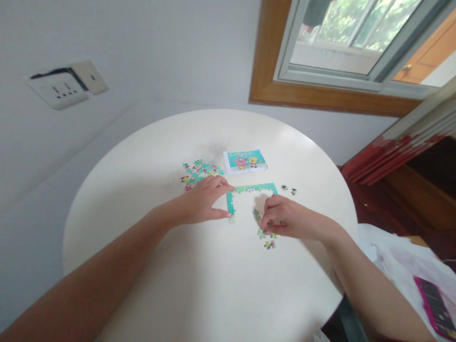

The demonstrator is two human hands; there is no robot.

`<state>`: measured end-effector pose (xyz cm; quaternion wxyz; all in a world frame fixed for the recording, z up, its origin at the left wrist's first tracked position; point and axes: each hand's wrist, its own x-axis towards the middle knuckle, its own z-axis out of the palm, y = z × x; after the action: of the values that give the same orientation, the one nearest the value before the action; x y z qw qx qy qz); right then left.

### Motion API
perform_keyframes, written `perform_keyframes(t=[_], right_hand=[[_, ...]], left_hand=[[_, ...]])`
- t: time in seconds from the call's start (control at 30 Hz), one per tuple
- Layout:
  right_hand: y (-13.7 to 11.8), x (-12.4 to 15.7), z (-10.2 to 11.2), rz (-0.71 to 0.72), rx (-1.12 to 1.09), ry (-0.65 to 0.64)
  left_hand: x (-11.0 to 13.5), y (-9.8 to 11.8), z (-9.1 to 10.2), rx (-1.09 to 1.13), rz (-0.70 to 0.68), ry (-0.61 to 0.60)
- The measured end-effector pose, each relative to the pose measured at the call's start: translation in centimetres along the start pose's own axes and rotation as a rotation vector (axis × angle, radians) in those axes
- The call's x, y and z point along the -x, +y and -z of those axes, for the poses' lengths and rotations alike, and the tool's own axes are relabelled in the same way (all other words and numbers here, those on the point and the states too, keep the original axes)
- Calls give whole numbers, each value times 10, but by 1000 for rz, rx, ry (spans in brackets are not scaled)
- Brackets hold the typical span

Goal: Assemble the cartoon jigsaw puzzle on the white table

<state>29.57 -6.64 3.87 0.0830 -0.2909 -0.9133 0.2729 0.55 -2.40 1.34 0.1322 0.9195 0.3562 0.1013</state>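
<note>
A partly joined jigsaw puzzle border [231, 203] in teal and green lies flat on the white round table [199, 285]. My left hand [208, 202] rests at its left side, thumb and fingers apart, fingertips touching the border's edge. On the right, my right hand [281, 216] is closed in a pinch over some loose puzzle pieces [261, 233]; whatever is between its fingertips is hidden. A loose yellow and purple puzzle piece [270, 244] lies just below that hand. Behind my left hand spreads a pile of mixed puzzle pieces [199, 170].
A picture card [245, 161] with cartoon figures lies behind the border. Two small dark puzzle pieces [288, 189] sit to its right. A wall with a socket [60, 89] and a wood-framed window [270, 90] stands behind the table. A pink-edged phone [436, 304] lies at far right.
</note>
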Motion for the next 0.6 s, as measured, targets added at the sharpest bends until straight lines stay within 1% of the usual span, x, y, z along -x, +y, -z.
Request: perform_keyframes(t=[0.27, 0.43, 0.53, 0.6], right_hand=[[-3, -10, -13, -33, -3, 94], [1, -18, -28, -85, 52, 235], [0, -26, -38, -159, 91, 331], [-3, -31, -43, -211, 98, 363]], left_hand=[[-1, 0, 0, -11, 6, -3], [-1, 0, -1, -6, 2, 5], [-1, 1, 0, -9, 2, 3], [-2, 2, 0, -20, 0, -1]])
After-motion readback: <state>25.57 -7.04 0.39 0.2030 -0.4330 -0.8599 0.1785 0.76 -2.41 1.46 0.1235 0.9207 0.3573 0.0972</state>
